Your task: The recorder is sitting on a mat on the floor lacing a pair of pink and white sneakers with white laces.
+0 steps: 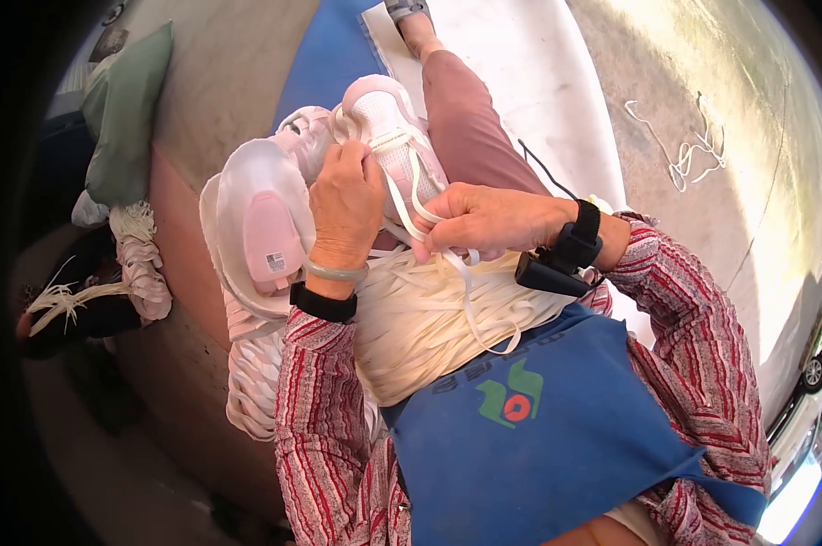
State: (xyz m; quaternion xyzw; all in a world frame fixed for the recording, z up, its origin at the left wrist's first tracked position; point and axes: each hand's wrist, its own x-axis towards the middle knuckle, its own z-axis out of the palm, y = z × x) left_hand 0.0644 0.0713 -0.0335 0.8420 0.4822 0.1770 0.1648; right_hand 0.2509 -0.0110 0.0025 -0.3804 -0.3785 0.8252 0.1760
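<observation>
A pink and white sneaker [371, 111] lies in front of me with its toe pointing away, a cream shoelace [409, 178] running through its upper eyelets. My left hand [347, 196] is closed at the sneaker's left edge, knuckles up, with its fingertips partly hidden. Between the thumb and fingers of my right hand [484, 218], just right of the opening, the lace is pinched, and a loose end hangs below. Under both hands a thick bundle of cream laces [420, 318] rests on my lap, over a blue apron [557, 428].
More pink and white sneakers [270, 214] are stacked at my left, one with its sole up. Bundled laces [142, 273] and a green bag [129, 118] lie farther left. Loose laces [693, 155] are on the floor at right. My outstretched leg [470, 118] crosses a white sheet [557, 82].
</observation>
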